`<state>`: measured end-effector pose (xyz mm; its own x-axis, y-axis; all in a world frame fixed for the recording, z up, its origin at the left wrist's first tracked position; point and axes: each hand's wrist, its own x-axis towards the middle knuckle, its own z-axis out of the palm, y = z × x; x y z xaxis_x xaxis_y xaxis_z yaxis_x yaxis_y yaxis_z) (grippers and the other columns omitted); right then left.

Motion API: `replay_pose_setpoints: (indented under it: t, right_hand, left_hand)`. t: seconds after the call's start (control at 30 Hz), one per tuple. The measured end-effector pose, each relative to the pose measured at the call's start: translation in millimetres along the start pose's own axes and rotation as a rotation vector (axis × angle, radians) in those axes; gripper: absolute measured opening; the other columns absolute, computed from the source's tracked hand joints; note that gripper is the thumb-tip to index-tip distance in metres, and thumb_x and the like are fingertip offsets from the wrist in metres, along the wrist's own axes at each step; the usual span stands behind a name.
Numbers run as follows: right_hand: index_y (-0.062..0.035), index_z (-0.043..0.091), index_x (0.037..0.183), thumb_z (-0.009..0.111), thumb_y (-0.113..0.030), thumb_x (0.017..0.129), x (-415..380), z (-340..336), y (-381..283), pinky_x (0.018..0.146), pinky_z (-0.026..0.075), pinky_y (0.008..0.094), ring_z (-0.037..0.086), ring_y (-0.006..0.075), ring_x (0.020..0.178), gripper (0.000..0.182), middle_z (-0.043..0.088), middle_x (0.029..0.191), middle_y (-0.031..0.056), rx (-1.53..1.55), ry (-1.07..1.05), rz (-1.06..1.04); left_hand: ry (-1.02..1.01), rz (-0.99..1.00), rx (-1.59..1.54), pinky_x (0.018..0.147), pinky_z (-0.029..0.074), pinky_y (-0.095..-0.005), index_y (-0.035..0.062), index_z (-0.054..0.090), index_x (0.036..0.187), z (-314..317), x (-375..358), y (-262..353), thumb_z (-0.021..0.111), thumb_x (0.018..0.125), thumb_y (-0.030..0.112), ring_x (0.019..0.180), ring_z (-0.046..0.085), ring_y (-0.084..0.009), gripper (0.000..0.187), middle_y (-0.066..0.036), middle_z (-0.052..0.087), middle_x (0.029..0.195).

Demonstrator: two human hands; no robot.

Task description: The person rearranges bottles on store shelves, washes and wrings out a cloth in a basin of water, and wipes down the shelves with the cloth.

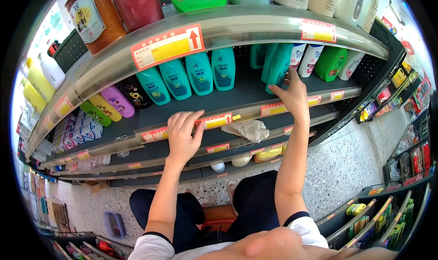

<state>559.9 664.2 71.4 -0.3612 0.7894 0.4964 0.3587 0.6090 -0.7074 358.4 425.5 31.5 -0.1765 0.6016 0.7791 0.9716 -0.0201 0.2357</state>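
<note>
My right hand [294, 93] has its thumb and fingers around the lower part of a teal shampoo bottle [280, 64], which leans slightly on the dark shelf [246, 84]. Another teal bottle stands just behind it, partly hidden. My left hand [183, 131] lies on the shelf's front edge, beside a red and yellow price label [216, 121], with fingers stretched out and nothing in them. Farther left on the same shelf stand several teal shampoo bottles [199, 73] in a row. To the right of my right hand are white bottles [311, 59] and a green bottle [331, 63].
A grey cloth [248, 130] hangs over the shelf below. Larger bottles, including a brown one [96, 18], crowd the upper shelf, whose clear front rail [255, 20] overhangs. Purple [117, 100] and yellow bottles stand at left. A purple basket [114, 225] sits on the floor.
</note>
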Motion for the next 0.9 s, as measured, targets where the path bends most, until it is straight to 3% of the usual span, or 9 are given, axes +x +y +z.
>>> replay_pose_setpoints:
  t: [0.23, 0.43, 0.6, 0.8, 0.9]
  right_hand:
    - [0.0047, 0.054, 0.103, 0.086, -0.019, 0.065, -3.2, 0.5, -20.5, 0.072, 0.051, 0.0391, 0.066, 0.0314, 0.079, 0.055, 0.067, 0.087, 0.0185, -0.103, -0.048, 0.045]
    - [0.0045, 0.054, 0.102, 0.087, -0.024, 0.063, -3.7, 23.5, -29.0, 0.069, 0.051, 0.0402, 0.065, 0.0331, 0.076, 0.058, 0.066, 0.086, 0.0193, -0.087, -0.021, -0.042]
    - [0.0039, 0.051, 0.101, 0.087, -0.029, 0.064, -2.5, 37.3, -37.3, 0.072, 0.05, 0.0453, 0.063, 0.0423, 0.084, 0.061, 0.065, 0.089, 0.0233, -0.132, 0.014, -0.043]
    - [0.0053, 0.052, 0.098, 0.087, -0.024, 0.064, 0.3, 52.0, -32.6, 0.071, 0.051, 0.0443, 0.064, 0.0399, 0.081, 0.057, 0.065, 0.088, 0.0233, -0.146, 0.09, -0.111]
    - [0.0072, 0.055, 0.096, 0.087, -0.021, 0.065, 1.9, 44.1, -33.5, 0.069, 0.052, 0.0415, 0.066, 0.0358, 0.076, 0.053, 0.066, 0.085, 0.0228, -0.146, -0.025, -0.062]
  left_hand:
    - [-0.006, -0.002, 0.008, 0.083, 0.042, -0.0388, 0.0069, 0.067, 0.103, -0.7, 0.7, 0.5, 0.072, 0.076, 0.007, 0.089, 0.058, -0.0261, 0.028, -0.006, 0.064, 0.092]
    - [-0.009, 0.001, 0.009, 0.083, 0.042, -0.0386, 0.0067, 0.067, 0.104, -0.8, 1.0, 0.6, 0.072, 0.076, 0.007, 0.089, 0.059, -0.0258, 0.028, -0.006, 0.064, 0.092]
    - [-0.012, 0.007, 0.014, 0.083, 0.042, -0.0385, 0.0067, 0.067, 0.104, -1.3, 1.7, 0.7, 0.072, 0.075, 0.007, 0.088, 0.059, -0.0256, 0.029, -0.006, 0.064, 0.091]
    - [-0.014, -0.001, 0.005, 0.083, 0.042, -0.038, 0.006, 0.067, 0.103, -1.5, 1.6, 0.5, 0.073, 0.075, 0.007, 0.088, 0.058, -0.026, 0.029, -0.007, 0.064, 0.091]
    - [-0.014, -0.008, 0.001, 0.083, 0.042, -0.0377, 0.0057, 0.067, 0.102, -1.3, 1.3, 0.4, 0.073, 0.074, 0.007, 0.087, 0.058, -0.0259, 0.029, -0.008, 0.064, 0.091]
